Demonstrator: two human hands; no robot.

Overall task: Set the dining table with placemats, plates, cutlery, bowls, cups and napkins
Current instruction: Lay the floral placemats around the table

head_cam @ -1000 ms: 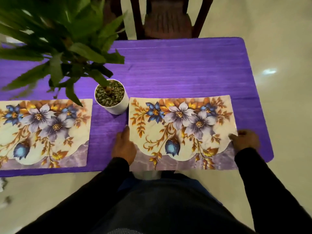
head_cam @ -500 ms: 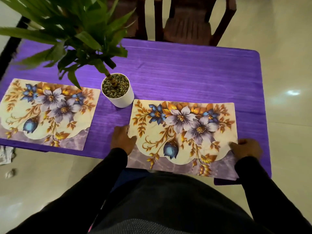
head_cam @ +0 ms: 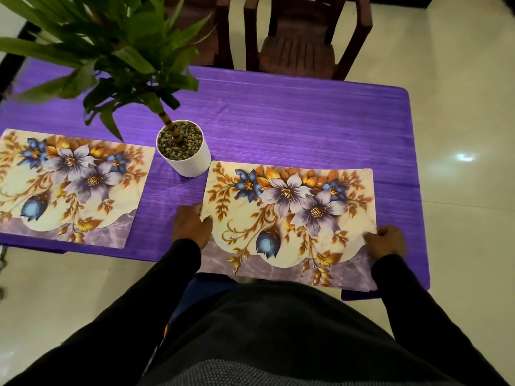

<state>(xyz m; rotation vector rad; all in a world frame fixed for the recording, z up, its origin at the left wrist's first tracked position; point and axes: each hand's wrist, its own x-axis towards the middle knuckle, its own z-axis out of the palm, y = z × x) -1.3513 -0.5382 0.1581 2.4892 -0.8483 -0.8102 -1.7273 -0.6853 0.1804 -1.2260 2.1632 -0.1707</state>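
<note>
Two hands, left hand (head_cam: 191, 225) and right hand (head_cam: 386, 244), pinch the right placemat (head_cam: 289, 218) by its side edges. It looks thin, light and flexible; holding both edges should prevent sagging.

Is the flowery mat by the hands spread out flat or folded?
Spread flat. The right placemat shows its whole flower print on the purple table, with no fold visible.

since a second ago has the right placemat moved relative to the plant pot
Cannot tell: the right placemat lies just right of the white pot throughout, both hands holding its side edges; the camera shifted.
</note>
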